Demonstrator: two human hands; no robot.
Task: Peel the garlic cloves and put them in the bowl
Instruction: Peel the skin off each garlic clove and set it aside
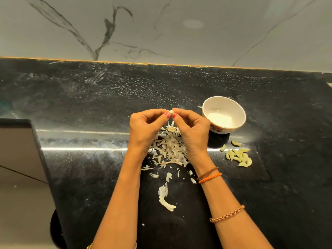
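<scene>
Garlic clove (170, 111) is being pinched up over the skin pile (168, 150), w/ left hand (143, 128) & right hand (193, 130) both nipping it at fingertips. Looks tiny, light, prob slick once bare, so grip by the ends. Bowl (240, 112) is sitting just right, peeled cloves (239, 156) waiting near it on the counter (89, 105).

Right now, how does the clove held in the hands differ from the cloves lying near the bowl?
The held clove is a single one, pinched in the air between the left hand and right hand; the loose cloves lie as a cluster on the black counter. The held clove is mostly hidden by fingertips; the loose cloves show fully, curved and pale yellow. None are in the bowl.
</scene>
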